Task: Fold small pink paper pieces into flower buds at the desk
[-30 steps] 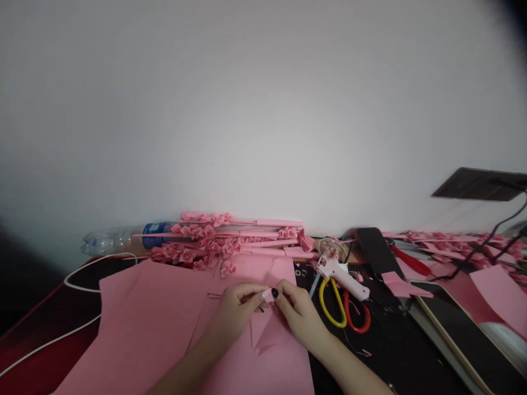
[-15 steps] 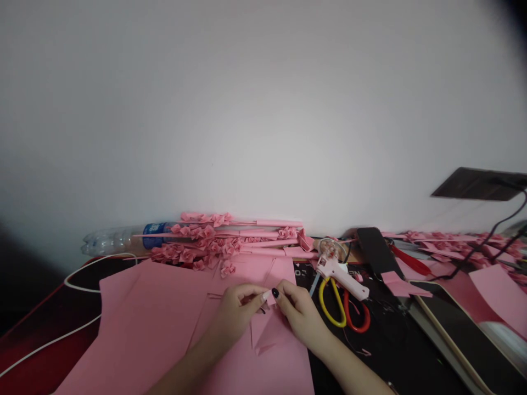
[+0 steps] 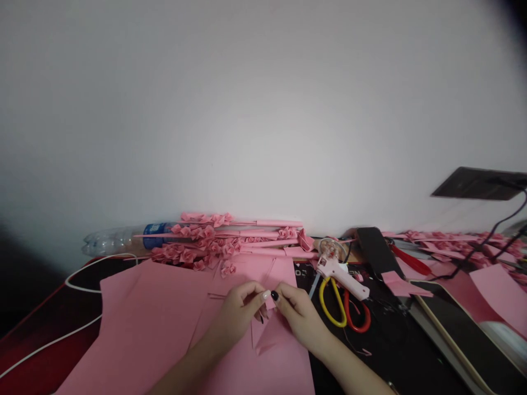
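Note:
Between my two hands is a small piece of pink paper, pinched at its upper edge. My left hand grips it with thumb and forefinger from the left. From the right, the thumb and forefinger of my right hand close on the same piece, the thumbtips nearly touching. Fingers cover much of the paper. Below them lie large pink paper sheets, with a small folded flap rising under my right hand. A pink paper flower rests just beyond my left hand.
Pink paper flowers on stems lie along the wall beside a plastic bottle. Scissors with yellow and red handles lie at right under a white glue gun. Farther right are a dark phone and a dark tray-like object.
Both hands stay close together on the small paper, with only slight finger shifts. The left fingers beneath it have spread a little. Nothing else has visibly moved.

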`<state>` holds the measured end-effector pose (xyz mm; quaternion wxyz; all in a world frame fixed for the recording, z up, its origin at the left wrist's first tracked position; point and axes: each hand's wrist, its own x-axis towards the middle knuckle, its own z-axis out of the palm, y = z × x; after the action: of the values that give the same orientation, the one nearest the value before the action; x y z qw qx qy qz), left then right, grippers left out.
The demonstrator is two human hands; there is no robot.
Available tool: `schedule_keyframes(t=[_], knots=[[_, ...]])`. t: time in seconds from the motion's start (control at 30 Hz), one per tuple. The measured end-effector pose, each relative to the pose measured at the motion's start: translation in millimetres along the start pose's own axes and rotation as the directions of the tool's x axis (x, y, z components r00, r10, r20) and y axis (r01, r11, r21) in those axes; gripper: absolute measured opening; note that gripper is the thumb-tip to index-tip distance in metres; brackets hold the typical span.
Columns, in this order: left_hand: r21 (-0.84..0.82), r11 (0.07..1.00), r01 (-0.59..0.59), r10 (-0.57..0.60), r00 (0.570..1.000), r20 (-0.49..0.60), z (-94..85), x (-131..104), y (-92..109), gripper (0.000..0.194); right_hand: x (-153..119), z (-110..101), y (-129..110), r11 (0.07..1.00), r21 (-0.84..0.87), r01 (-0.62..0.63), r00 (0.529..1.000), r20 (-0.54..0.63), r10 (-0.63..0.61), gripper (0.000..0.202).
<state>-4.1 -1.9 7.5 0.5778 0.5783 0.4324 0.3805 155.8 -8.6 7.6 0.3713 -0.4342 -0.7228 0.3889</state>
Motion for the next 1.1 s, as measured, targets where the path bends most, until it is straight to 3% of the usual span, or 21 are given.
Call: schedule_keyframes(t=[0.13, 0.37, 0.63, 1.1], knots=[[0.035, 0.999, -0.02, 0.021, 1.0, -0.019, 0.7, -2.1, 2.9, 0.024, -0.6, 0.7, -1.3, 1.0, -0.011, 0.007, 1.0, -0.009, -0.007, 0.031], [0.028, 0.999, -0.038, 0.037, 0.998, 0.042, 4.4, -3.8, 2.7, 0.024, -2.6, 3.1, -1.5, 0.997, -0.078, 0.002, 1.0, -0.016, -0.004, 0.032], [-0.085, 0.992, 0.096, -0.082, 0.985, 0.155, 7.4, -3.6, 0.4, 0.029, -3.9, 5.2, -0.7, 0.992, -0.127, -0.007, 0.999, -0.049, 0.0, 0.03], [-0.025, 0.987, 0.161, -0.157, 0.978, 0.139, 10.4, -7.5, -2.6, 0.034, -4.1, 7.2, -1.9, 0.993, -0.12, -0.016, 1.0, -0.017, 0.014, 0.028]])
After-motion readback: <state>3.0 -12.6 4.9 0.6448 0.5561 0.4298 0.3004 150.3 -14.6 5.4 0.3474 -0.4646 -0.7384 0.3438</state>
